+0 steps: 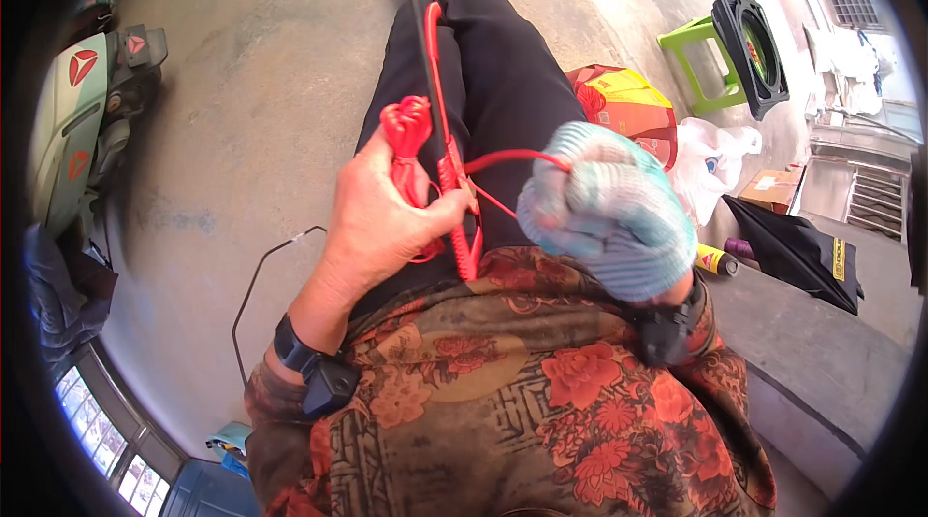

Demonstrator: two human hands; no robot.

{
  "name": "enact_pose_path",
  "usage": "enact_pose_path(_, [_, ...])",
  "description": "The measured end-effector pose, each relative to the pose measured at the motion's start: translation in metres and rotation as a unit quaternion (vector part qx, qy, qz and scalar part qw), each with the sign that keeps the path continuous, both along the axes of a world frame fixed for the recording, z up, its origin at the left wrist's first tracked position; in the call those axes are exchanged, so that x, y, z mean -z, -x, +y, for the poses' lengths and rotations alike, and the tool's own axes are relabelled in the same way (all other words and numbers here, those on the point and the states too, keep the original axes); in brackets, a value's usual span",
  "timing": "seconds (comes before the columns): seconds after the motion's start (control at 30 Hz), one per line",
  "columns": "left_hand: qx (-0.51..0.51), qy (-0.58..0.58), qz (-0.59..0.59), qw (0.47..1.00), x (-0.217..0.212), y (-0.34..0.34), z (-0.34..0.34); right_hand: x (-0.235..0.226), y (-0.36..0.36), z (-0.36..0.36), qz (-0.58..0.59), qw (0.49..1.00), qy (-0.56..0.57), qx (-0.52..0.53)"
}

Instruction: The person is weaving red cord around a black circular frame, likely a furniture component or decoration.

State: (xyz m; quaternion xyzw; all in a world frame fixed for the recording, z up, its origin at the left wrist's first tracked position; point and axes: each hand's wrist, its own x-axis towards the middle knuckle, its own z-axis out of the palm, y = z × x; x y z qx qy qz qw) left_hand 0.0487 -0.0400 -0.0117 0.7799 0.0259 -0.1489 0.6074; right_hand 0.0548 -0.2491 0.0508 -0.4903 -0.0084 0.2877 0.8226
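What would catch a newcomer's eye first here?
First, the red cord at the centre, bundled in the bare left hand, a strand running to the right hand. Next, that hand's pale striped glove; then the green stool at upper right.

The bundled red cord lies in the bare left hand, left of the thin dark rod over the black-trousered legs; right of them, the green plastic stool stands beyond the red-and-yellow bag.
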Motion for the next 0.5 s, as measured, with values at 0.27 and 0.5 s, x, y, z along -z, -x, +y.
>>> enact_pose_path(0.27, [-0.094, 0.122, 0.020, 0.988, 0.009, 0.003, 0.024, 0.018, -0.033, -0.004, -0.128, 0.953, 0.237, 0.137])
enact_pose_path(0.5, [-0.174, 0.068, -0.147, 0.971, -0.015, -0.001, 0.059, 0.036, -0.026, 0.001, -0.031, 0.971, 0.236, -0.007])
